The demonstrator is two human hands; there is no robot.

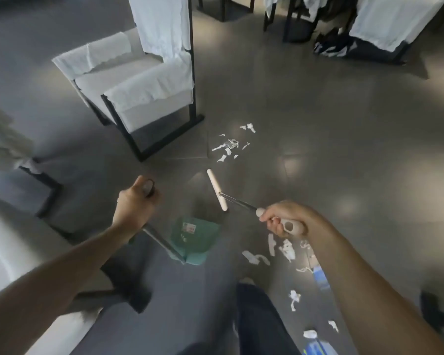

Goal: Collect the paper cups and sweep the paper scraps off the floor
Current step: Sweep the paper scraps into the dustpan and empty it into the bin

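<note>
Left hand (135, 206) grips the green dustpan's (194, 239) long handle; right hand (283, 221) holds the broom (217, 189). Paper scraps (228, 146), light and flyaway, lie in 2 patches on the floor (344, 149); short, gentle strokes should suit.

Label inside the green dustpan (195, 239) is way too blurry to read. Blue item (320, 276) is half hidden behind the right forearm, another blue thing (318, 349) gets cut off at the bottom edge.

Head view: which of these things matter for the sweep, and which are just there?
In use: left hand gripping green dustpan handle; right hand gripping broom; paper scraps ahead and near the feet.

Lying about: white armchair, draped chairs.
</note>
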